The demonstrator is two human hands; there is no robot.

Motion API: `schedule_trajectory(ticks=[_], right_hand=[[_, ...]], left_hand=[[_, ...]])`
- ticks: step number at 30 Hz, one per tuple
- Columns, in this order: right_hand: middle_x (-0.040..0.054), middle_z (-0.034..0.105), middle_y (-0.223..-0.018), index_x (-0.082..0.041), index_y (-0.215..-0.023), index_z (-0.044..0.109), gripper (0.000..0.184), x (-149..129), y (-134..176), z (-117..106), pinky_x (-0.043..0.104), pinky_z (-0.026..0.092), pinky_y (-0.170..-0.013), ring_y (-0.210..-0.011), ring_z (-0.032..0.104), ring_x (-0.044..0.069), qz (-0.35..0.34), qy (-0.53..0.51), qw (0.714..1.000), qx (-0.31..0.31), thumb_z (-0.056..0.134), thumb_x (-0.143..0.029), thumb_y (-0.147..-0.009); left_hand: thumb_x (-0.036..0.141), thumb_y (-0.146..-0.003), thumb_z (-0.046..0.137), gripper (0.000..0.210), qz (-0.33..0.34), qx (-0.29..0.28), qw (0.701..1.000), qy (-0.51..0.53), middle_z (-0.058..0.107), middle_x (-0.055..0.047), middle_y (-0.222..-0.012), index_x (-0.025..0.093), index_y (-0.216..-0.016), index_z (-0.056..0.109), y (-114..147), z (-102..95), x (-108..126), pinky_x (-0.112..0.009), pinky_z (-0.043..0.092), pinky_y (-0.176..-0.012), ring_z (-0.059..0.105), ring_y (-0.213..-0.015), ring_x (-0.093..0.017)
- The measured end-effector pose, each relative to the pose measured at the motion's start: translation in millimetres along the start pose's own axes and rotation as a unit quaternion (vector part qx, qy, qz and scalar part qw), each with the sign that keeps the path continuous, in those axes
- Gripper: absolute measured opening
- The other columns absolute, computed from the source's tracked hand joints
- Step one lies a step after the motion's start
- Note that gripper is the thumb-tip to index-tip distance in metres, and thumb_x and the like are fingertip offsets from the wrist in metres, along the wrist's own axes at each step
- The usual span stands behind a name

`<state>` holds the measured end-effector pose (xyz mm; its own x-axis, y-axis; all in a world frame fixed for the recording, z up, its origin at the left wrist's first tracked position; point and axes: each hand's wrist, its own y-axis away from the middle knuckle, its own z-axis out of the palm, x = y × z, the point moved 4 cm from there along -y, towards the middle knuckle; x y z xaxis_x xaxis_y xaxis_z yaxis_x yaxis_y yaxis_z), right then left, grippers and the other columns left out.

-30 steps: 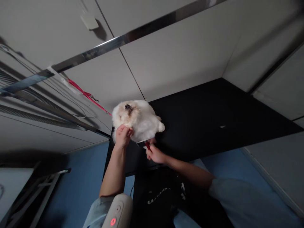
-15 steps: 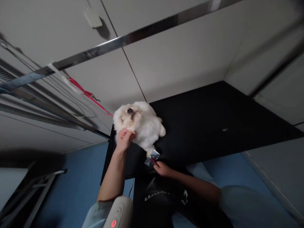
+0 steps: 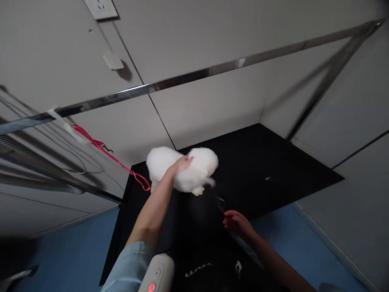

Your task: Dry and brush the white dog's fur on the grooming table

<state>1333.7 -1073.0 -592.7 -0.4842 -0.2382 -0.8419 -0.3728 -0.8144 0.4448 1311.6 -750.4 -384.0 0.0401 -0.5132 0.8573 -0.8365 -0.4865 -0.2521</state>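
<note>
A fluffy white dog stands on the black table, its head turned to the right and its face hidden from me. My left hand is closed in the fur at the back of its neck, with part of the fingers sunk out of sight. Lower right, apart from the dog, my right hand grips the dark red handle of a slicker brush. The brush head is smeared by motion against the dark tabletop.
A pink leash hangs from the metal bar that crosses above the table, its loop beside the dog's rear. Ribbed hoses run along the wall at left. A small pale scrap lies on the tabletop.
The dog has turned from facing up toward me to facing right. My left hand has gone from its chin to its neck. The brush has moved right, away from its leg.
</note>
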Motion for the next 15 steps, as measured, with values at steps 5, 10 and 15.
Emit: schedule_trajectory(ticks=[5, 10, 15], right_hand=[[-0.0017, 0.057, -0.059, -0.022, -0.083, 0.061, 0.041, -59, 6, -49, 0.036, 0.045, -0.06, -0.056, 0.056, 0.018, -0.09, 0.079, 0.982, 0.147, 0.072, -0.049, -0.054], [0.0012, 0.059, -0.056, -0.023, -0.08, 0.061, 0.031, -132, -6, -48, 0.037, 0.044, -0.063, -0.058, 0.056, 0.02, -0.223, 0.124, 0.939, 0.231, 0.064, -0.05, -0.067], [-0.0049, 0.052, -0.049, -0.018, -0.079, 0.059, 0.03, -162, -54, 41, 0.024, 0.035, -0.049, -0.046, 0.046, 0.01, -0.2, 0.101, 0.975, -0.008, 0.065, -0.047, -0.076]], left_hand=[[0.011, -0.085, 0.06, 0.032, 0.097, -0.09, 0.965, -0.226, 0.037, 0.006, -0.049, 0.017, -0.055, 0.049, 31, 86.8, 23, -0.026, 0.027, -0.052, 0.036, -0.045, -0.008], [0.021, -0.091, 0.058, 0.037, 0.21, -0.135, 0.943, -0.221, 0.044, 0.001, -0.05, 0.021, -0.055, 0.047, 116, 138.0, 25, -0.034, 0.035, -0.057, 0.04, -0.046, -0.013], [0.02, -0.096, 0.043, 0.034, 0.205, -0.123, 0.95, -0.199, 0.05, -0.002, -0.053, 0.023, -0.063, 0.049, 197, 116.8, 15, -0.036, 0.039, -0.059, 0.047, -0.048, -0.017]])
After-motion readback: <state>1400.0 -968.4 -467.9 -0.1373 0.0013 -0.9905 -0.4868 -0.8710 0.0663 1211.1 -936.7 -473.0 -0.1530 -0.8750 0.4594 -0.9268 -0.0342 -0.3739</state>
